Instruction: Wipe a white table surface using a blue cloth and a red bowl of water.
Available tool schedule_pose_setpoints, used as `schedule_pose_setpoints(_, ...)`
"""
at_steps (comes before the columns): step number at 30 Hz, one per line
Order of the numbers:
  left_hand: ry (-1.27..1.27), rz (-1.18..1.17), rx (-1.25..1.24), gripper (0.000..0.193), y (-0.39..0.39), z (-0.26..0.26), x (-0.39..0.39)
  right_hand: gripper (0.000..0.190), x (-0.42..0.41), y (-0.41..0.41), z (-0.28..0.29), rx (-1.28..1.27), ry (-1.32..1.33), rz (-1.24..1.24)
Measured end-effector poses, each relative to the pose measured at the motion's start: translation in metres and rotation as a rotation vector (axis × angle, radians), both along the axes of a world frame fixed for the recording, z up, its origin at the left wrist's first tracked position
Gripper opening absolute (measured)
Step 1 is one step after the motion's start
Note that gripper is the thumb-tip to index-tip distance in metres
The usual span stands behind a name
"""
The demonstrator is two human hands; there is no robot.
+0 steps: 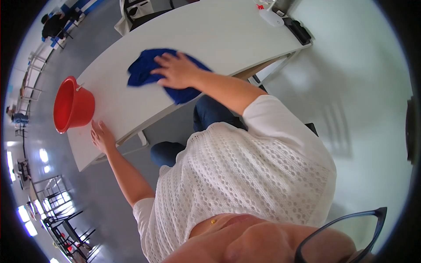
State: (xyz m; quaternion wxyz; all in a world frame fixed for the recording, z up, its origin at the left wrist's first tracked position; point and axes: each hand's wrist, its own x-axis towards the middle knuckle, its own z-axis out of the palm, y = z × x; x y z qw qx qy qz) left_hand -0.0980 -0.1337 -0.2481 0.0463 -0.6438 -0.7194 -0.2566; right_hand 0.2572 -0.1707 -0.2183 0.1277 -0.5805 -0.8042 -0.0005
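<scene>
My right hand (pixel 177 70) lies palm down with spread fingers on a blue cloth (pixel 141 69). The cloth is rumpled on the white tabletop (pixel 125 95), and one end reaches the near table edge. Part of it is hidden under my hand and wrist. To the left, my left hand (pixel 102 136) rests on the tabletop with nothing in it, its fingers extended. Just beyond those fingertips stands a red plastic bucket (pixel 82 107) with a small white fitting on its rim. Whether the fingertips touch the bucket, I cannot tell.
At the table's far right are a white device (pixel 271 17) and a black object (pixel 297 31) near the wall (pixel 361 82). A chair with a pale bag (pixel 143 13) stands across the table. Another person (pixel 54 24) sits far off. Metal-framed furniture (pixel 70 227) stands at lower left.
</scene>
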Motion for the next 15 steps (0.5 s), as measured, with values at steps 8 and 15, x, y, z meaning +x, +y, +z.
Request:
schedule_pose_setpoints(8,0.031,0.006,-0.017,0.052,0.000,0.003,0.004,0.049,0.193,-0.055,0.004,-0.015,-0.094,-0.449)
schedule_pose_setpoints(15,0.081,0.042,-0.062,0.048,-0.007,-0.002,0.013,0.057,0.260,-0.095,0.005,-0.073,-0.138,-0.740)
